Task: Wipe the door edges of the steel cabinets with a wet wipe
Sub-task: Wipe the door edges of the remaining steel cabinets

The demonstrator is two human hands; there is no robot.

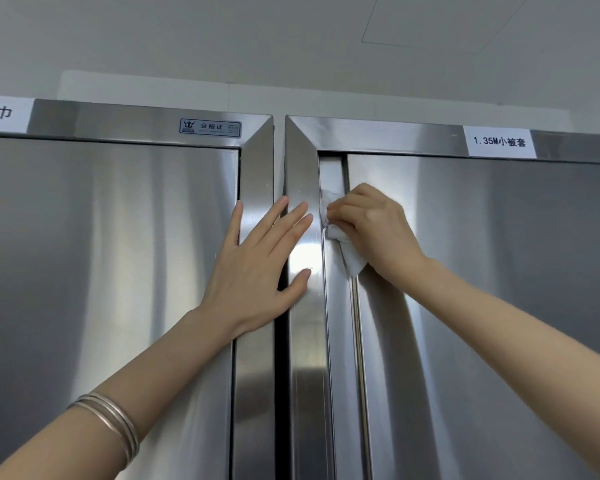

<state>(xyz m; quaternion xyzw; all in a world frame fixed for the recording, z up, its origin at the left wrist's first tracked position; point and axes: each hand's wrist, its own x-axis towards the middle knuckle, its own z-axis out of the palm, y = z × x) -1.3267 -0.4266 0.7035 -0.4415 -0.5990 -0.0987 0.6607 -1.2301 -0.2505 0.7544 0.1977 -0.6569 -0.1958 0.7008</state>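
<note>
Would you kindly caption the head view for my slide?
The right hand presses wet wipe on cabinet door edge; left hand rests flat on frame.

Wall [222, 46]: plain pale grey-white, fills the top of the view.
Square outline [440, 22]: thin lines on the pale surface at upper right, like a flush panel; cut off by the top edge.
Blue sticker [210, 127]: small rectangle with a crown mark and Chinese characters, left of centre.
Right paper label [499, 141]: white, printed "1.35M" followed by Chinese characters.
Left paper label [2, 113]: white, cut off by the left edge, one character readable.
Bangles [111, 424]: several thin silver-coloured rings side by side, low left.
</note>
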